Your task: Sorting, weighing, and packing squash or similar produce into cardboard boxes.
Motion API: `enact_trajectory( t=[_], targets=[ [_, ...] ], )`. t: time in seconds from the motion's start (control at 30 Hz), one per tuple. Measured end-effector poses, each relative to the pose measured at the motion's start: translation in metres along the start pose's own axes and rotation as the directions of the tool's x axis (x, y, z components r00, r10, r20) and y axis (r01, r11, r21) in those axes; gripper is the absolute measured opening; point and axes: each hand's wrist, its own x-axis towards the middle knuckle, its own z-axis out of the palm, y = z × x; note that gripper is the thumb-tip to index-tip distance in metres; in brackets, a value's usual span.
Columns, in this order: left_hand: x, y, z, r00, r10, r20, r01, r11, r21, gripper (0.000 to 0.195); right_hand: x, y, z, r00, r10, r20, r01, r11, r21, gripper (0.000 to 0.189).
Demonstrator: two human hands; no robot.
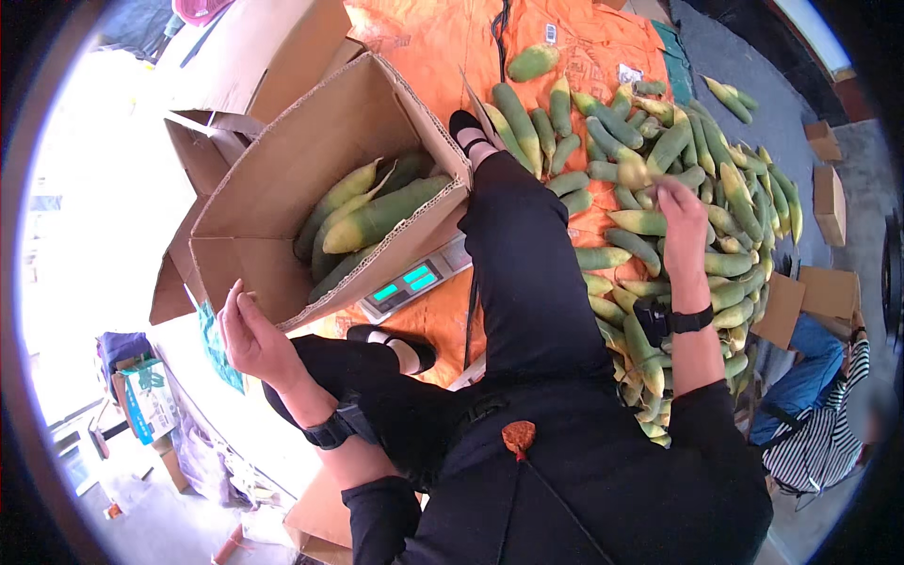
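My left hand [254,339] is beside the near left corner of an open cardboard carton [282,169], its fingertips close together; whether they touch the carton or hold something small is not clear. Several green radishes [388,212] with pale yellow tips lie inside the carton. A digital scale with a lit display [406,282] shows at the carton's near side. Over a large heap of green radishes [734,261] to the right, my right hand [678,212] pinches the thin end of a blurred, yellowish radish tip [635,173]; the rest of that radish cannot be made out.
An orange sheet [431,42] lies under the radishes and carton. More cardboard boxes [296,63] stand at the upper left. A co-worker in a striped top [816,452] is at the lower right, by an open box [826,293]. My feet are beside the scale and carton.
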Motion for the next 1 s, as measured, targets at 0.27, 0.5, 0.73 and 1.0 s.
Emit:
enact_trajectory(
  t=[0.27,0.5,0.73,1.0],
  targets=[
    [0.001,0.001,-0.002,0.999,0.024,0.022,-0.024,0.999,0.040,0.016,0.026,-0.186,0.076,0.804,-0.526,0.278,0.294,0.757,0.583,0.023],
    [0.003,0.001,-0.001,0.998,0.060,0.028,-0.060,0.998,-0.005,0.015,0.032,-0.194,0.181,0.647,-0.472,0.599,0.264,0.876,0.405,0.025],
    [-0.001,-0.013,0.000,1.000,-0.003,0.029,0.004,1.000,-0.022,0.015,0.029,-0.160,0.215,0.552,-0.592,0.587,0.701,0.711,0.057,0.024],
    [-0.002,-0.011,0.003,1.000,0.020,0.018,-0.020,0.999,-0.032,0.018,0.014,-0.132,0.141,0.724,-0.577,0.378,0.489,0.816,0.308,0.022]
  ],
)
